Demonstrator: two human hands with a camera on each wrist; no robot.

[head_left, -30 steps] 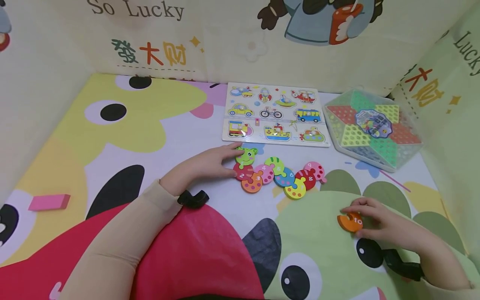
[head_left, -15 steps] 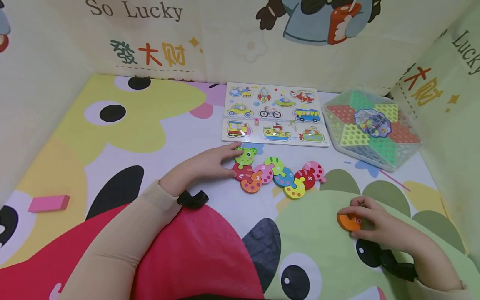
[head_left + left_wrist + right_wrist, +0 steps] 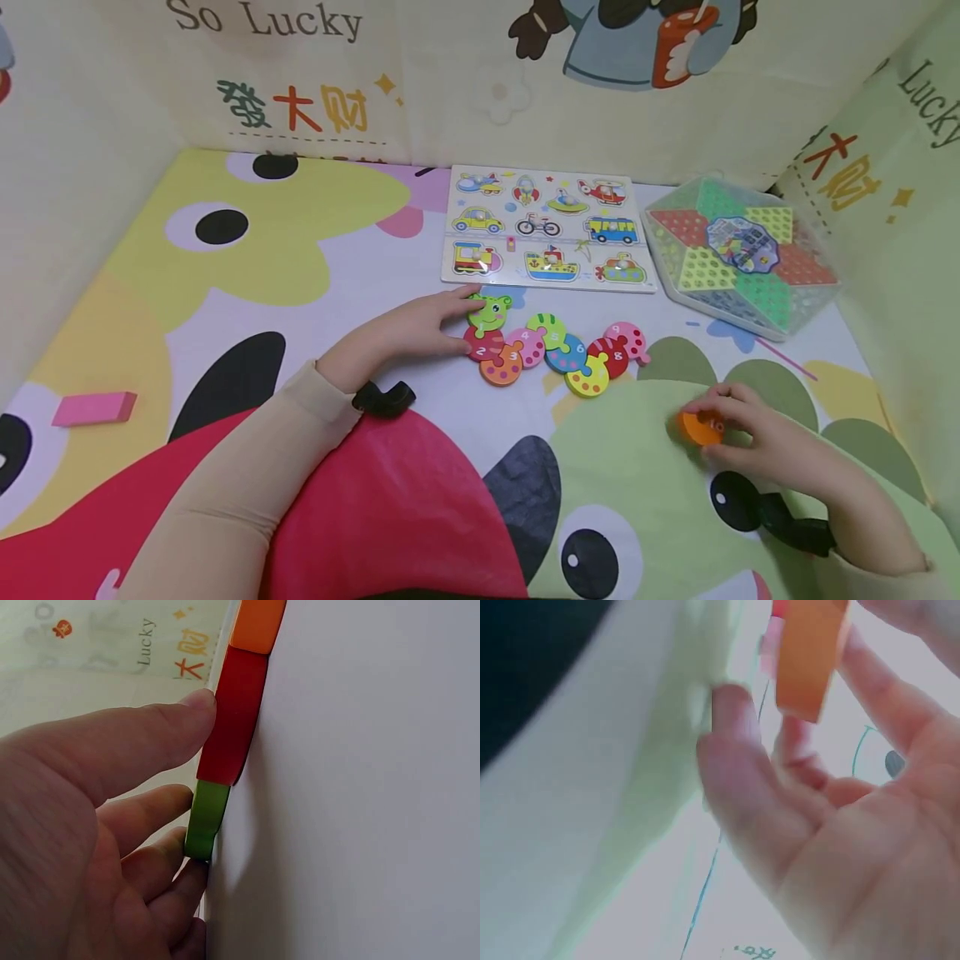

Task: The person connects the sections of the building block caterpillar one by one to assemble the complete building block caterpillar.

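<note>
A wooden caterpillar puzzle of joined, numbered round pieces (image 3: 525, 348) lies on the patterned mat. Its green smiling head (image 3: 491, 314) is at the left end, above the red number 2 piece (image 3: 486, 342). My left hand (image 3: 408, 329) touches this end with relaxed fingers. In the left wrist view the thumb meets the red piece's side (image 3: 232, 712), while other fingers touch the green head (image 3: 207, 817). To the right of the row, my right hand (image 3: 772, 433) pinches an orange number 10 puzzle piece (image 3: 699, 428), apart from the others. That piece (image 3: 810, 660) looks tilted.
Behind the caterpillar lies a vehicle peg-puzzle board (image 3: 551, 229). A clear hexagonal box of coloured, studded panels (image 3: 742, 254) stands at back right. A pink block (image 3: 94, 409) lies far left. Cloth-covered walls (image 3: 450, 92) enclose the back and sides.
The orange piece has tilted in my right hand, and the fingers now cover more of it. My left hand and the caterpillar row stay in place.
</note>
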